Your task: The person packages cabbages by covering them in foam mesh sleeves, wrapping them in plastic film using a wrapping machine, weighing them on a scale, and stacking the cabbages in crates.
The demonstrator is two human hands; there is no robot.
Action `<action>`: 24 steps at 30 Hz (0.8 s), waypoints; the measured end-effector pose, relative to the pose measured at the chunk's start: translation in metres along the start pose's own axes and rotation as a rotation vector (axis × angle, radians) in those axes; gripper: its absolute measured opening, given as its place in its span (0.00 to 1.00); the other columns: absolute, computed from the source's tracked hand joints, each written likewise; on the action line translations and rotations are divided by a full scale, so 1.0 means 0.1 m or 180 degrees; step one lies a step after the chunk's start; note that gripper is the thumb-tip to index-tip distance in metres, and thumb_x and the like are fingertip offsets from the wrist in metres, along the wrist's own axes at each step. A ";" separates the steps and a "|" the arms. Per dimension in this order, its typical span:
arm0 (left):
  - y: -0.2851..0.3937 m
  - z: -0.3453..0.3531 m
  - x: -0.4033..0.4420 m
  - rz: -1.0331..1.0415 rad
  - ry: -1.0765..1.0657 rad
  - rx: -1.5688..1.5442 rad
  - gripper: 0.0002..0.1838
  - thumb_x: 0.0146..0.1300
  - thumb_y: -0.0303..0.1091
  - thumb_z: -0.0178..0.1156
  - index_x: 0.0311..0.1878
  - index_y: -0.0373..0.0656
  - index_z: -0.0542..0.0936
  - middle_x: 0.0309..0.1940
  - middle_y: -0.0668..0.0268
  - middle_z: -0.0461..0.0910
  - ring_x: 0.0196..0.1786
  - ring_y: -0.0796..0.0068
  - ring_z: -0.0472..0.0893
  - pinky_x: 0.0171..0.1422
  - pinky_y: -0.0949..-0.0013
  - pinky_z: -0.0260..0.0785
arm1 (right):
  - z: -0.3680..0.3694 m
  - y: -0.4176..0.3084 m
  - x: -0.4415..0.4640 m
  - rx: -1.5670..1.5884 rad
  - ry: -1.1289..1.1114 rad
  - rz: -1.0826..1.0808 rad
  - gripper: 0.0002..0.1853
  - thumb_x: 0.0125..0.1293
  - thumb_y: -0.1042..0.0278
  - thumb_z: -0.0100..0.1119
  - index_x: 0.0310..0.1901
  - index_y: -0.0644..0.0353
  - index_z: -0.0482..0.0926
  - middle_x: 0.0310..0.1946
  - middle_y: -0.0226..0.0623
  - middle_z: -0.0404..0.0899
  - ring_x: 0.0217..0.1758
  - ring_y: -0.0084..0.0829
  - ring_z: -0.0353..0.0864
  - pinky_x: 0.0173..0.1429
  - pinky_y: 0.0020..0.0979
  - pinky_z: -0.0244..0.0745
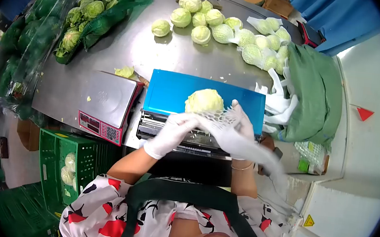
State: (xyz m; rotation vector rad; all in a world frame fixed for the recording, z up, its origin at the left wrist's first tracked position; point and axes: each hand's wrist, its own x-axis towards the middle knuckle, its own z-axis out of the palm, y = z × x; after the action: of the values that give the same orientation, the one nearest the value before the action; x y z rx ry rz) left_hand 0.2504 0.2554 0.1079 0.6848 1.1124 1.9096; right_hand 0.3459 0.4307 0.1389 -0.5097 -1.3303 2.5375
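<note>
A pale green cabbage (205, 100) rests on a blue-topped machine (170, 86) in front of me. A white foam net sleeve (238, 144) is stretched between my hands at the cabbage's near edge, its long tail hanging to the right, blurred. My left hand (174, 133), in a white glove, pinches the left side of the sleeve's mouth. My right hand (243, 124), gloved too, grips the sleeve's right side with the thumb raised; part of its fingers is hidden behind the netting.
A red-edged scale (108, 100) stands left of the machine. Bare cabbages (180, 17) and netted cabbages (252, 54) lie at the back. More foam sleeves (278, 102) spill from a green sack (315, 94) at right. Green mesh bags (99, 25) lie left, above a green crate (57, 144).
</note>
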 end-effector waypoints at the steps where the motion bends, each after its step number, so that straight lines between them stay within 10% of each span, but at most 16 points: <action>1: -0.02 0.01 -0.04 -0.0191 0.0200 -0.0990 0.14 0.76 0.31 0.52 0.58 0.35 0.78 0.56 0.61 0.82 0.57 0.70 0.81 0.64 0.65 0.73 | 0.01 0.00 -0.02 -0.1065 -0.0398 0.0075 0.21 0.70 0.61 0.61 0.56 0.72 0.78 0.53 0.46 0.83 0.49 0.34 0.85 0.56 0.31 0.79; 4: 0.08 -0.09 -0.15 -0.0596 0.0210 -0.2059 0.16 0.78 0.34 0.51 0.62 0.38 0.74 0.55 0.61 0.81 0.58 0.70 0.82 0.64 0.65 0.75 | -0.34 0.49 -0.36 -0.0629 -0.0494 0.0367 0.22 0.66 0.64 0.63 0.58 0.70 0.79 0.47 0.40 0.86 0.45 0.28 0.84 0.49 0.25 0.79; 6: -0.03 -0.18 -0.34 -0.1147 -0.0467 -0.1091 0.17 0.77 0.36 0.52 0.62 0.37 0.75 0.54 0.62 0.81 0.55 0.73 0.81 0.61 0.69 0.74 | -0.40 0.32 -0.61 -0.0549 -0.2116 0.1325 0.17 0.66 0.67 0.63 0.52 0.70 0.82 0.45 0.41 0.86 0.43 0.26 0.82 0.52 0.29 0.79; 8: 0.00 -0.08 -0.56 -0.2191 -0.0743 0.0137 0.11 0.72 0.33 0.56 0.49 0.38 0.82 0.44 0.68 0.81 0.45 0.81 0.79 0.48 0.74 0.73 | -0.51 0.23 -0.59 -0.0277 -0.1497 0.0573 0.17 0.70 0.64 0.58 0.47 0.73 0.82 0.44 0.48 0.85 0.45 0.33 0.84 0.55 0.35 0.79; 10: -0.09 -0.22 -0.63 -0.0779 -0.1680 0.1588 0.18 0.76 0.37 0.54 0.61 0.36 0.79 0.49 0.66 0.82 0.53 0.79 0.79 0.61 0.72 0.71 | -0.37 0.20 -0.71 0.0850 -0.0254 -0.0117 0.17 0.72 0.63 0.52 0.46 0.74 0.78 0.39 0.48 0.84 0.44 0.38 0.85 0.52 0.37 0.80; 11: -0.10 -0.30 -0.65 -0.1956 -0.1606 0.0836 0.18 0.77 0.39 0.52 0.60 0.36 0.80 0.48 0.66 0.83 0.52 0.77 0.80 0.61 0.71 0.71 | -0.44 0.21 -0.79 0.0999 0.0042 0.0178 0.17 0.73 0.62 0.53 0.47 0.72 0.77 0.35 0.42 0.82 0.38 0.31 0.84 0.46 0.31 0.79; 15: -0.08 -0.55 -0.70 -0.0928 -0.0369 -0.1005 0.25 0.77 0.47 0.49 0.57 0.32 0.82 0.49 0.56 0.85 0.48 0.66 0.82 0.55 0.66 0.74 | -0.85 0.47 -0.88 -0.0744 -0.0227 0.0999 0.10 0.58 0.74 0.66 0.42 0.65 0.81 0.26 0.28 0.77 0.27 0.16 0.71 0.32 0.21 0.68; 17: -0.03 -0.54 -0.67 -0.1172 -0.0480 -0.0028 0.16 0.69 0.31 0.61 0.57 0.33 0.83 0.44 0.63 0.86 0.39 0.81 0.81 0.45 0.76 0.72 | -1.01 0.82 -0.68 -0.3039 0.0500 -0.0110 0.10 0.58 0.71 0.70 0.40 0.61 0.82 0.23 0.28 0.75 0.28 0.16 0.70 0.34 0.23 0.69; 19: -0.33 -0.60 -0.53 -0.1148 0.0294 0.1182 0.17 0.67 0.26 0.63 0.57 0.34 0.83 0.42 0.67 0.86 0.39 0.86 0.79 0.45 0.79 0.71 | -0.95 0.79 -0.42 -0.3311 0.1806 -0.0568 0.11 0.66 0.64 0.68 0.41 0.62 0.82 0.26 0.33 0.78 0.31 0.18 0.73 0.40 0.25 0.73; 21: -0.30 -0.59 -0.16 0.0318 0.1333 0.2338 0.17 0.67 0.33 0.65 0.57 0.38 0.83 0.40 0.66 0.87 0.36 0.85 0.79 0.41 0.77 0.72 | -0.74 0.70 -0.05 -0.2372 0.2116 -0.1302 0.12 0.70 0.62 0.64 0.45 0.64 0.81 0.30 0.37 0.79 0.34 0.20 0.73 0.42 0.27 0.73; 24: -0.30 -0.67 0.45 0.0170 0.1834 0.2548 0.24 0.73 0.45 0.57 0.60 0.34 0.79 0.39 0.51 0.86 0.42 0.69 0.85 0.50 0.65 0.76 | -0.66 0.59 0.48 -0.2690 0.2113 -0.0771 0.27 0.77 0.45 0.47 0.48 0.68 0.81 0.33 0.48 0.80 0.35 0.37 0.77 0.48 0.38 0.74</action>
State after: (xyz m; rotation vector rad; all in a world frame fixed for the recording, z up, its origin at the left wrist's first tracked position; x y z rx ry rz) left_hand 0.1861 0.2719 0.0525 0.5746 2.3002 1.7099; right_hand 0.3259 0.4639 0.0461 -1.1191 -1.9343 1.3131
